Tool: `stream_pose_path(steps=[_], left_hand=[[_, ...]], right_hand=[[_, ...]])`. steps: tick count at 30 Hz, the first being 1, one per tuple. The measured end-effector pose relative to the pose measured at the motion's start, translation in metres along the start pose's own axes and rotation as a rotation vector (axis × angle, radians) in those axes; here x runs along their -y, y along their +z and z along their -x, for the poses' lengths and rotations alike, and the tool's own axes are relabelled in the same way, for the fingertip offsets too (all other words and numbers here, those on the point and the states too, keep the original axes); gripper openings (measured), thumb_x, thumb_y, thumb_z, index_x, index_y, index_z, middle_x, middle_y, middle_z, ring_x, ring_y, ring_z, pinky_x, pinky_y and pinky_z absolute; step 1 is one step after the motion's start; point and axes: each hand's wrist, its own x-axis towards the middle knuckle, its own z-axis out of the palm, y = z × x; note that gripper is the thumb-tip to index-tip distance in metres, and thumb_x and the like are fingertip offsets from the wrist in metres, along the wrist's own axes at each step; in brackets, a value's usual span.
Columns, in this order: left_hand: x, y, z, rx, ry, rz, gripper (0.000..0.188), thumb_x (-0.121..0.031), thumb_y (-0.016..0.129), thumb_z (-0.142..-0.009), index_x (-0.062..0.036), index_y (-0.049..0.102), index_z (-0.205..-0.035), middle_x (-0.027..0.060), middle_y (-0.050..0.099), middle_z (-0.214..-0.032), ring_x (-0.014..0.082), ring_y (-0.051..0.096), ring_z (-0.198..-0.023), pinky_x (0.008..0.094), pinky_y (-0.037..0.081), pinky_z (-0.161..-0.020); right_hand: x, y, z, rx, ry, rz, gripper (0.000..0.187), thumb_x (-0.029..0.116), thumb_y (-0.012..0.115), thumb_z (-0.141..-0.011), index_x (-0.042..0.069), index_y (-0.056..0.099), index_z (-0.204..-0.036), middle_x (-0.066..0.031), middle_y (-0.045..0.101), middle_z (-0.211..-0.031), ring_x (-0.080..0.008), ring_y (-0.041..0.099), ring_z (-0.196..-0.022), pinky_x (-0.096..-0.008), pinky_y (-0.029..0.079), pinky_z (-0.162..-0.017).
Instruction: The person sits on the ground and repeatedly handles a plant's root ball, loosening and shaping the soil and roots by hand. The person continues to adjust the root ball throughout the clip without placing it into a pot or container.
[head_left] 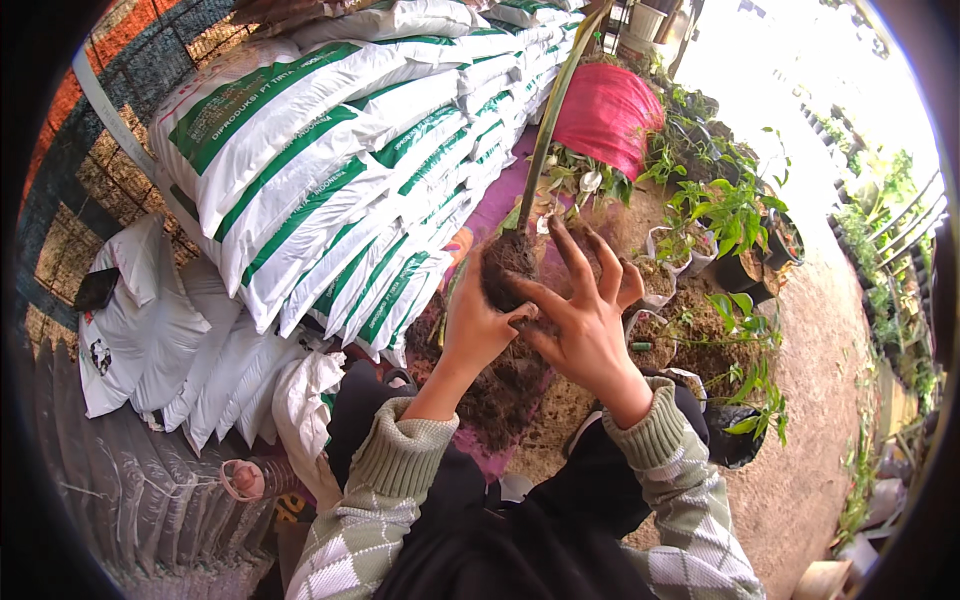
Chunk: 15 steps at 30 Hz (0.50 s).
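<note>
My left hand (474, 318) is wrapped around the far-left side of a dark, soil-covered root ball (508, 262). A long green-brown plant stem (543, 150) rises from this ball and leans away to the upper right. Against the ball's right side is my right hand (588, 318), its fingers spread apart and its thumb and forefinger near the soil. The undersides of both hands are hidden. Beneath them lies a heap of loose dark soil (505, 400) on a purple sheet (498, 205) between my legs.
Stacked white-and-green sacks (330, 170) rise at the left. Plain white sacks (190, 330) and clear plastic bundles (150, 490) lie nearer. Ahead is a red sack (608, 118) with leaves beside it. Potted plants (735, 215) and a black planting bag (735, 437) stand at the right.
</note>
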Motion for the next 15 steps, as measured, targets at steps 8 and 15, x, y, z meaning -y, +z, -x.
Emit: stream_pose_path(steps=[8, 15], left_hand=[[-0.008, -0.002, -0.001, -0.029, 0.086, -0.371, 0.078, -0.006, 0.08, -0.063, -0.0006, 0.041, -0.13, 0.019, 0.06, -0.114, 0.0366, 0.06, -0.105, 0.0411, 0.049, -0.089], [-0.018, 0.0, 0.002, -0.023, 0.034, -0.256, 0.078, -0.007, 0.081, -0.063, 0.0003, 0.042, -0.13, 0.0193, 0.06, -0.115, 0.0335, 0.061, -0.105, 0.0389, 0.049, -0.089]], right_hand=[[-0.006, 0.002, 0.004, -0.012, -0.052, 0.035, 0.035, 0.038, 0.075, -0.07, 0.031, 0.071, -0.104, -0.0021, 0.038, -0.149, -0.0314, 0.028, -0.134, -0.0531, 0.015, -0.1], [-0.005, -0.001, 0.004, -0.005, -0.076, 0.026, 0.033, 0.035, 0.077, -0.068, 0.032, 0.073, -0.1, -0.0024, 0.041, -0.146, -0.0323, 0.033, -0.131, -0.0551, 0.017, -0.1]])
